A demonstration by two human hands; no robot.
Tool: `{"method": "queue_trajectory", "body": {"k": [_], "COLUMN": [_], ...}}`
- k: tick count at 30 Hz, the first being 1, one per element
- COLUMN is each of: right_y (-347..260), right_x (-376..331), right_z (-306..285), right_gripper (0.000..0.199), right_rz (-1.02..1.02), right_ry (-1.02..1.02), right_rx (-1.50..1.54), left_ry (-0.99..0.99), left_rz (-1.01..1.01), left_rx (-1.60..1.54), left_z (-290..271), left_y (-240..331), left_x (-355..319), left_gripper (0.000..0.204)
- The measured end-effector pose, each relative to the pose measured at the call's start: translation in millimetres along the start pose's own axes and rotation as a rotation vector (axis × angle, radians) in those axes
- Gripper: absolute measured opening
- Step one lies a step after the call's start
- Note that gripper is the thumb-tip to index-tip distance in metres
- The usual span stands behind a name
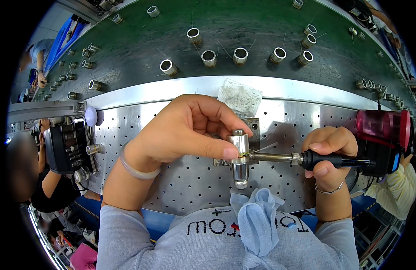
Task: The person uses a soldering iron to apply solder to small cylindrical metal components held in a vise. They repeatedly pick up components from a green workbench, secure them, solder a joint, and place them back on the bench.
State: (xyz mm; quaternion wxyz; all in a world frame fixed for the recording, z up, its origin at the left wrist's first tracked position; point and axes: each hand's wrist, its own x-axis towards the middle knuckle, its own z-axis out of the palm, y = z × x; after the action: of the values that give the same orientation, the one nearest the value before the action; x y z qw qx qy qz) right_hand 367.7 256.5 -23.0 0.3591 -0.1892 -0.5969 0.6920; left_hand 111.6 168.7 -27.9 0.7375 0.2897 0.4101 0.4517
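My left hand point(185, 128) pinches a shiny metal sleeve point(238, 143) between thumb and fingers. The sleeve sits around a metal post point(240, 171) with a rounded near end, over a dark square plate point(254, 127). In my right hand point(330, 150) is a soldering iron point(280, 158), gripped by its black handle and pointing left. Its tip meets the lower edge of the sleeve or lies right beside it; I cannot tell which. A thin pale wisp or wire shows above the tip.
Beyond the perforated metal bench point(181, 189) runs a green belt point(244, 27) bearing several metal sleeves point(240, 56) with fine wires. A stained white pad point(240, 96) lies at the bench's far edge. A pink see-through container point(382, 127) stands right, a black device point(61, 148) left. People sit on both sides.
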Motion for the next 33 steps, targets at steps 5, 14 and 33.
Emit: {"method": "queue_trajectory", "body": {"k": [5, 14, 33], "right_y": [0.4, 0.9, -1.4], "right_x": [0.8, -0.3, -1.3], "right_z": [-0.9, -2.9, -4.6], "right_gripper": [0.03, 0.03, 0.029], "right_rz": [-0.019, -0.007, 0.009], "right_ry": [-0.02, -0.012, 0.03], "right_rx": [0.058, 0.013, 0.04], "left_ry": [0.001, 0.022, 0.026], "left_rz": [-0.037, -0.051, -0.051], "left_rx": [0.005, -0.004, 0.01], "left_z": [0.1, 0.9, 5.0], "left_y": [1.5, 0.5, 2.3], "left_x": [0.9, 2.1, 2.8], "left_gripper": [0.042, 0.04, 0.039]}}
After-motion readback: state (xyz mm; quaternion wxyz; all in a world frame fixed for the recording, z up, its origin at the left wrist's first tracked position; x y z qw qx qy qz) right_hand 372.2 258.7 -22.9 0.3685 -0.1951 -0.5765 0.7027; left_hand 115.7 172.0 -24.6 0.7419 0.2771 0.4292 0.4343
